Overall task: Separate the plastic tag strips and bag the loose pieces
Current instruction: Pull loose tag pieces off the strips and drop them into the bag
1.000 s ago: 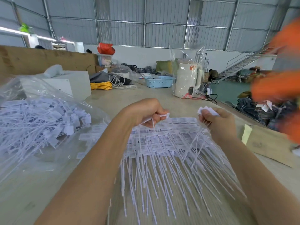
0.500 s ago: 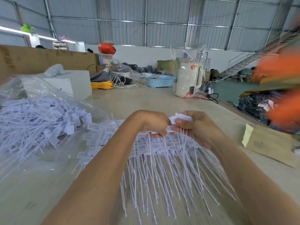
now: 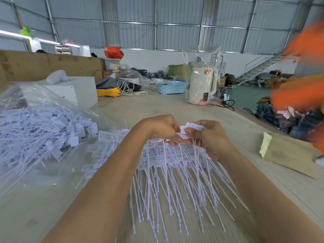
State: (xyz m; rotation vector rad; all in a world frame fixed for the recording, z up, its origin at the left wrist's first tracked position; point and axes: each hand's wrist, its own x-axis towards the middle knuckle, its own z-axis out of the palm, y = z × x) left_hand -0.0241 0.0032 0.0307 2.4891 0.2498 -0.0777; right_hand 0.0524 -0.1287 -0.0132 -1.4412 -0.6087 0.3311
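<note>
the fingertips of the left hand (image 3: 158, 128) are hidden behind its own knuckles, so only curled fingers show, closed on the top of the tag strips (image 3: 175, 165) where they meet the right hand (image 3: 208, 137). the right hand pinches a small bunch of loose white tag heads (image 3: 191, 128) between thumb and fingers, their thin tails hanging below the palm. the two hands touch over the far edge of the strip pile, which lies on the table (image 3: 157, 109) between the forearms, its tails fanning toward the near edge and blurring there. at left a clear plastic bag (image 3: 43, 137) holds a heap of separated tags; its left side is cut off by the frame, and its mouth is hard to make out. at right something orange (image 3: 301, 85) is smeared beyond recognition, and a cardboard piece (image 3: 289, 155) lies near the table's right edge. far off stand a bagged white kettle (image 3: 201, 85), a blue basket (image 3: 171, 87) and a white box (image 3: 77, 92), leaving bare tabletop between them and the hands.
</note>
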